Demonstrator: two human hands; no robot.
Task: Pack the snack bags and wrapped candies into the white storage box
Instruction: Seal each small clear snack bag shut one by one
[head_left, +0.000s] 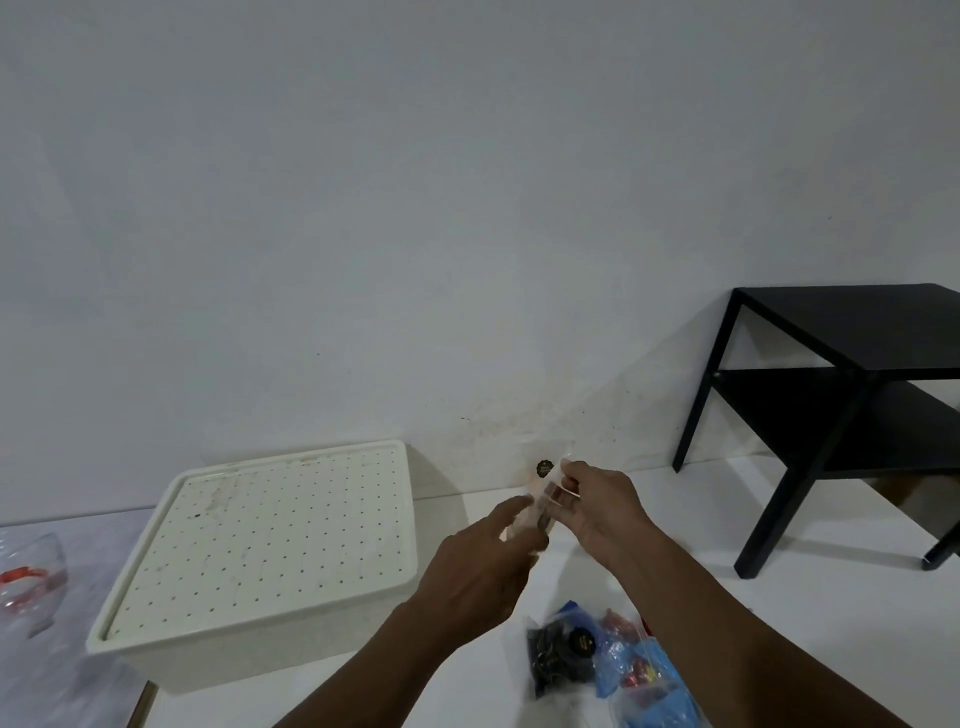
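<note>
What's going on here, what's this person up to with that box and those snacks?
A person holds a small clear snack bag up in both hands, left hand and right hand, above the white surface. The white box sits to the left with its lid still on. More snack bags and candies lie unpacked near the forearms.

Plain white wall, black side table at right, white floor

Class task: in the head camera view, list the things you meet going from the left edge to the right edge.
Clear glass bowl → white storage box → left hand → right hand → black side table.
</note>
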